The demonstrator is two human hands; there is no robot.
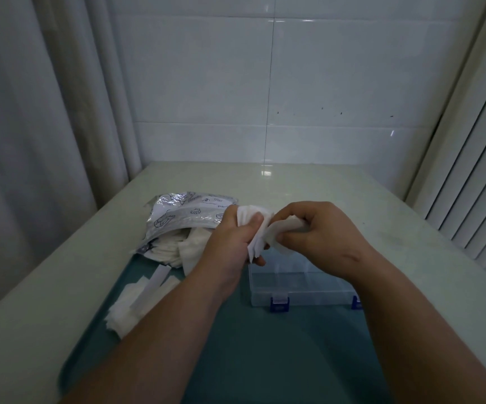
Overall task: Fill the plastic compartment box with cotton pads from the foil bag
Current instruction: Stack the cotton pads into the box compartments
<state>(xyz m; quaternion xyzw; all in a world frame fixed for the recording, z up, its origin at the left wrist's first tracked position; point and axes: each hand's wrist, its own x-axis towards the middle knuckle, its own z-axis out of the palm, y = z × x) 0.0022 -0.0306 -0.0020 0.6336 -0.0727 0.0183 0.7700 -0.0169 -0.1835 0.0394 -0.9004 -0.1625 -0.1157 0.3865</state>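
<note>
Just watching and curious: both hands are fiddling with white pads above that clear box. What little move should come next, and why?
Probably the right hand should pull its one cotton pad free of the stack that the left hand grips, then lower it into the compartment box. The box lies right under both hands, and the compartments that show look empty.

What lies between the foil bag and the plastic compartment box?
In the head view, the left hand, gripping a stack of cotton pads, sits between the foil bag and the plastic compartment box.
</note>
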